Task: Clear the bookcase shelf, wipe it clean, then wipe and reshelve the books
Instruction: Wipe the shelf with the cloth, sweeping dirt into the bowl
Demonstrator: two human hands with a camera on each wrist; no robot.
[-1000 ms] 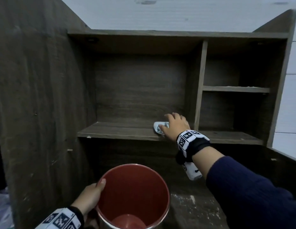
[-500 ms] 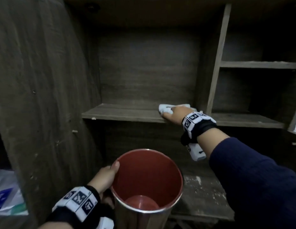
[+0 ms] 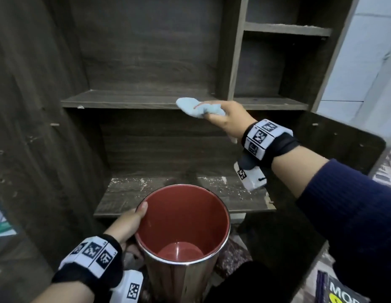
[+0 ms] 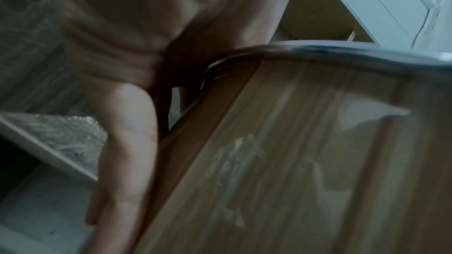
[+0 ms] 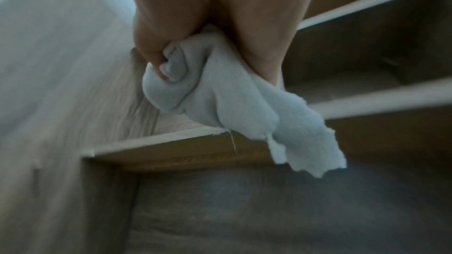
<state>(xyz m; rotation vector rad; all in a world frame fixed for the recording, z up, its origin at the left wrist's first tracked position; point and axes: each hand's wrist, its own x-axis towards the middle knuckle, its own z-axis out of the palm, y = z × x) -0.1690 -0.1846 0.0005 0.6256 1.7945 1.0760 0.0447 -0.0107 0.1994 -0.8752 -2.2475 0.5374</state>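
Observation:
The dark wooden bookcase shelf (image 3: 124,100) holds no books. My right hand (image 3: 225,118) grips a crumpled light-blue cloth (image 3: 196,107) just in front of the shelf's front edge, near the upright divider (image 3: 232,51). In the right wrist view the cloth (image 5: 232,103) hangs bunched from my curled fingers (image 5: 151,45), off the shelf (image 5: 171,146). My left hand (image 3: 129,221) holds a shiny metal bin (image 3: 183,232) with a red inside by its rim, thumb over the edge. The left wrist view shows my fingers (image 4: 124,142) flat along the bin's steel wall (image 4: 305,152).
A lower shelf (image 3: 223,189) behind the bin is flecked with pale dust or chipped finish. Small side compartments (image 3: 277,62) sit right of the divider. A book or magazine cover (image 3: 341,291) lies at the bottom right. A white wall (image 3: 369,51) stands beyond the case.
My right hand has drawn the cloth off the shelf surface to its front edge and bunched it in the fingers. The view has dropped lower and closer; the bin has stayed in my left hand.

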